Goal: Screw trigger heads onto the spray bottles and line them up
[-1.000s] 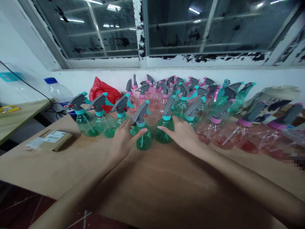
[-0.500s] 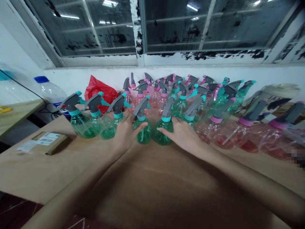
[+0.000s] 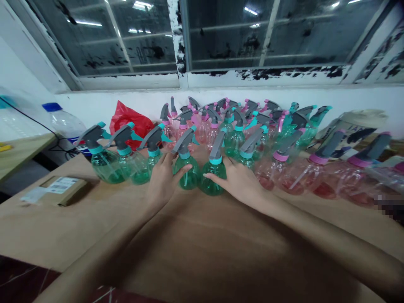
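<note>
My left hand [image 3: 162, 179] curls around the left side of a green spray bottle [image 3: 187, 179], its thumb across the front. Opposite it, my right hand [image 3: 241, 181] grips a second green spray bottle [image 3: 213, 185] from the right, thumb also in front. Both bottles stand upright side by side on the wooden table [image 3: 189, 235], with grey trigger heads and turquoise collars. The fingers behind the bottles are mostly hidden. Left of my left hand, more green spray bottles [image 3: 107, 166] continue the row. Clear pink spray bottles [image 3: 325, 181] stand right of my right hand.
Behind the front row, several pink and green spray bottles crowd against the wall. A red plastic bag [image 3: 131, 122], a large blue-capped bottle [image 3: 65, 122] and a flat cardboard package [image 3: 65, 189] are at left. A printed light-coloured bag [image 3: 356, 126] stands at back right.
The bottle in my right hand has shifted slightly toward me. My left hand keeps its hold on its bottle, and the view has drifted a little.
</note>
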Demonstrator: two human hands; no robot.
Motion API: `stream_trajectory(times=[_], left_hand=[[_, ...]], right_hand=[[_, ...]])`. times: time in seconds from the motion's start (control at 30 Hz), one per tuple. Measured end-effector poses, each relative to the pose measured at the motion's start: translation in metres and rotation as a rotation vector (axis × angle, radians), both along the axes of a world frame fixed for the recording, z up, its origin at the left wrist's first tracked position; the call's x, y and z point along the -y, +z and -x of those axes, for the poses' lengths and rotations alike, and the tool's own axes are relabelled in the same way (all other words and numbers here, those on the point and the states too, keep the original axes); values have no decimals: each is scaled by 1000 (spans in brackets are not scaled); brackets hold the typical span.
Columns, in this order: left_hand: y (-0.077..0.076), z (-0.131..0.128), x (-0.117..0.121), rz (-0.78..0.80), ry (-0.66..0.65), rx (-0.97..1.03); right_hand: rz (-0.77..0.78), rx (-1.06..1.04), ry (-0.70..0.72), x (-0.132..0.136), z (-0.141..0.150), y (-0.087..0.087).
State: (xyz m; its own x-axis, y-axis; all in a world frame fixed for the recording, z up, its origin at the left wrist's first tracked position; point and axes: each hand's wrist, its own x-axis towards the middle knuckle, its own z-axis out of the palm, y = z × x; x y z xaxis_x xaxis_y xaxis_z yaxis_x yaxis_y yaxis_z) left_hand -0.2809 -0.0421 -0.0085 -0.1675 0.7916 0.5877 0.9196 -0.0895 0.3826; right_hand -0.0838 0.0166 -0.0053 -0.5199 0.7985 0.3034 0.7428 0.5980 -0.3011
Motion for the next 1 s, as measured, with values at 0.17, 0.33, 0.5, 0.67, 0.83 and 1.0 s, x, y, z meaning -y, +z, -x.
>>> stream_trajectory(times=[0.17, 0.33, 0.5, 0.67, 0.83, 1.0], left_hand=[[-6, 1, 8, -28, 13, 4], [-7, 2, 6, -32, 16, -27], [-7, 0, 6, -36, 3, -40], [-4, -10, 26, -59, 57, -46], [1, -38, 52, 49, -61, 137], [6, -75, 50, 196, -323, 336]], right_hand=[[-23, -13, 11, 1, 1, -1], [-61, -14, 18, 1, 5, -3], [-78, -20, 10, 3, 2, -4], [-99, -16, 8, 14, -9, -4], [-158, -8, 50, 30, -26, -9], [-161, -49, 103, 46, -48, -13]])
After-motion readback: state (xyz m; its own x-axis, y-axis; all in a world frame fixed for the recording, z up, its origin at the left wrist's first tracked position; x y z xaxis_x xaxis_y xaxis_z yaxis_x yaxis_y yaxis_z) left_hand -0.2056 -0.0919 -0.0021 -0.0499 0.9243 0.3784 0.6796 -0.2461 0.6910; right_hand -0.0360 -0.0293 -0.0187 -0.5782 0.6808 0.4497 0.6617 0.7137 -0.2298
